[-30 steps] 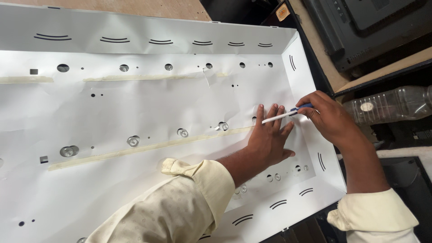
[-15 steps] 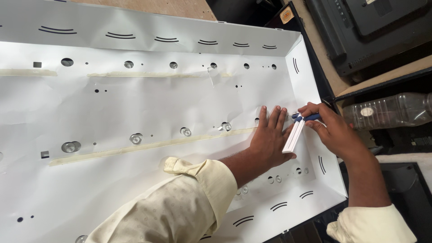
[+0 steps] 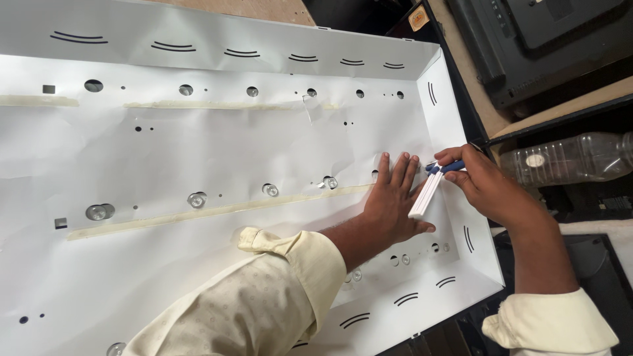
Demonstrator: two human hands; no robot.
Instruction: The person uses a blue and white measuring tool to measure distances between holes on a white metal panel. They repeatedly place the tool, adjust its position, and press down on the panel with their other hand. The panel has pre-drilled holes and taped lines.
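The left hand (image 3: 393, 201) lies flat, fingers spread, on the white sheet (image 3: 198, 151). The right hand (image 3: 484, 188) pinches a blue-handled tool (image 3: 443, 167) against a white strip (image 3: 425, 196)

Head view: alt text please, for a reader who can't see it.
A left hand presses flat on a white sheet lining a shallow white tray, while the right hand holds a blue-handled tool and white strip beside it. A clear plastic bottle lies right.

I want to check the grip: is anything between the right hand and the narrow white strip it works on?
Nothing visible. The right hand pinches the blue-tipped end of the narrow white strip directly. The left hand lies flat on the white reflector sheet just beside the strip, not between them.
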